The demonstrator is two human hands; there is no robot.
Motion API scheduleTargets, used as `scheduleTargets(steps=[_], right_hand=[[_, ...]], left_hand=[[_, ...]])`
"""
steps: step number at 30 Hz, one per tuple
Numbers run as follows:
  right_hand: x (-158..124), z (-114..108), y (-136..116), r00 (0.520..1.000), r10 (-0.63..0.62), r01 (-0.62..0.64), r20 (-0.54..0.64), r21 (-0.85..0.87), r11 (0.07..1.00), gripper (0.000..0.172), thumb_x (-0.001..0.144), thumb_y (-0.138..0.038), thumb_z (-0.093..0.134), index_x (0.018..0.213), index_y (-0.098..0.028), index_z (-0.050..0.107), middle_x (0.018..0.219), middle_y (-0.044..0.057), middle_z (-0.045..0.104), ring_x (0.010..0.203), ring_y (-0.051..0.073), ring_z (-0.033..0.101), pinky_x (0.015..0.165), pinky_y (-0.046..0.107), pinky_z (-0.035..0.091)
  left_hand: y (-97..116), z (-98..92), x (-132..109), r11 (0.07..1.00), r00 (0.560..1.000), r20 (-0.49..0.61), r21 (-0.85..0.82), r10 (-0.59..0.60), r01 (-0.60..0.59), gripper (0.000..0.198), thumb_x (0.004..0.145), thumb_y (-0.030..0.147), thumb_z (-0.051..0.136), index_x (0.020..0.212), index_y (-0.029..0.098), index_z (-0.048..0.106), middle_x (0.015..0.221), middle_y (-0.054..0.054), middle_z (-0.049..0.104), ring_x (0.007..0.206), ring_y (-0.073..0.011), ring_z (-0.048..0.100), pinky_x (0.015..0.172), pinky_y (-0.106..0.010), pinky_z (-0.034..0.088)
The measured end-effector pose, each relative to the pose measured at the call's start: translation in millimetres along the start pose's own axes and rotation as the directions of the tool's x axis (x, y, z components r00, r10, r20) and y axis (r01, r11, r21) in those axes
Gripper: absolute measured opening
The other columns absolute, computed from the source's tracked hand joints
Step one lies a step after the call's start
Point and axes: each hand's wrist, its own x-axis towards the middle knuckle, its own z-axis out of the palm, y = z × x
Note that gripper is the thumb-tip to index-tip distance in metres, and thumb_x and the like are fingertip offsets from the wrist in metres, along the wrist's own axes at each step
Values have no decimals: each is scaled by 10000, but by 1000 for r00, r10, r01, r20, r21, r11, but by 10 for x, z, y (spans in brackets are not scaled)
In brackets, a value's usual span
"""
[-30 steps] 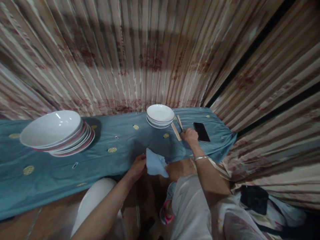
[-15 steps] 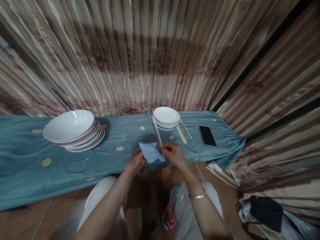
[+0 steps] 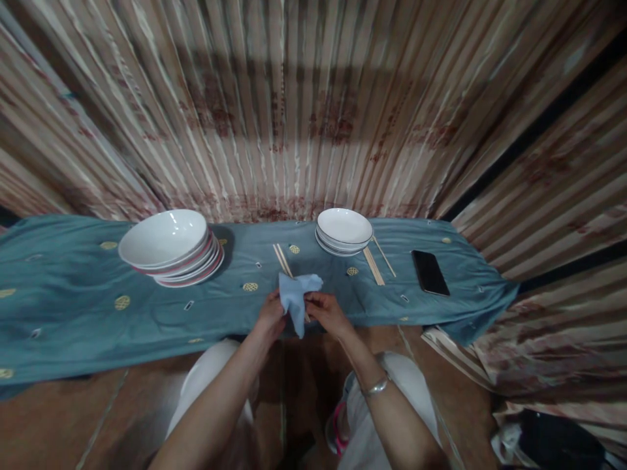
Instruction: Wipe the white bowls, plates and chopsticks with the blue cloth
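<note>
A light blue cloth is draped around a pair of wooden chopsticks above the table's front edge. My left hand is closed on the cloth's left side. On the other side, my right hand pinches near the lower ends of the chopsticks, beside the cloth; its fingertips are partly hidden. The upper ends of the chopsticks stick out past the cloth, pointing away and to the left. Farther back to the right stands a short stack of white bowls, with several loose chopsticks lying next to it.
A green patterned cloth covers the long table. At the left is a tall stack of large white bowls with red edging. A black phone lies at the right. A pleated curtain hangs behind, and a dark bag rests on the floor.
The chopsticks have swung from beside the cloth into it. My right hand has come closer to my left, and the cloth now hangs folded over the sticks. The view has shifted left.
</note>
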Motion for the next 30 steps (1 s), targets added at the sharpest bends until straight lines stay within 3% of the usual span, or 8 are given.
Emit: scheduleTargets(steps=[8,15,22,27,30], right_hand=[[-11,32,81,994,61,-56,85,-59,997,229,579,-332,750,706,-176,641,575,-41,636,505,106,568,512,222,453],[-122,-39,157,968,141,-127,206,-79,989,376,524,-428,832,656,-163,600,531,-40,635,473,108,581,515,235,458],[-192,-101,192,938,210,-185,276,-114,976,473,504,-521,833,671,-154,585,540,-41,626,493,120,607,528,246,468],[-193,-111,184,940,201,-190,275,-67,979,489,525,-546,816,704,-153,586,602,-24,655,532,126,632,537,245,475],[-188,-102,166,950,187,-185,249,-34,982,496,526,-546,816,726,-153,590,622,-19,661,547,134,641,560,260,489]], left_hand=[[201,-30,-15,996,993,-90,-39,72,-76,213,489,170,813,573,152,618,490,21,603,502,-122,549,497,-222,432],[306,-100,-22,991,981,-170,-85,91,-107,203,449,117,796,576,132,638,469,3,612,513,-141,607,496,-201,476],[373,-102,8,982,973,-205,-130,106,-134,131,530,91,735,597,152,640,541,-7,669,594,-159,664,551,-207,519],[334,-77,29,983,976,-197,-142,88,-118,141,542,81,725,639,158,656,586,-11,690,584,-153,656,522,-202,502],[272,-56,27,991,989,-133,-102,69,-82,151,537,92,749,661,140,679,566,-20,676,581,-161,646,536,-216,495]])
